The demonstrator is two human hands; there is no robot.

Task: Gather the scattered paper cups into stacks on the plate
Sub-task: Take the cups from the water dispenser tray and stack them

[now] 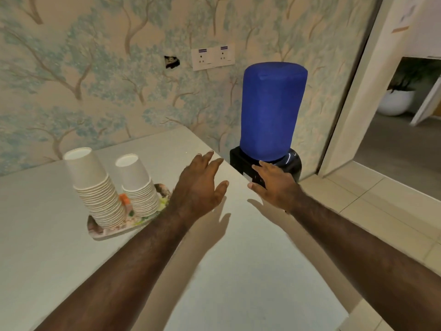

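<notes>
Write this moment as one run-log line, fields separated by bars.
cups: two upside-down stacks on plate | left hand: open, empty | right hand: open, empty | table: no loose cups seen

A pale, off-white table (pixel 214 271) stands against the papered wall, one corner pointing toward a doorway. A patterned plate (pixel 102 231) lies directly on it, near its left half. On the plate stand two stacks of upturned paper cups (pixel 95 187); something small and orange shows between them, perhaps part of the plate's print.
</notes>
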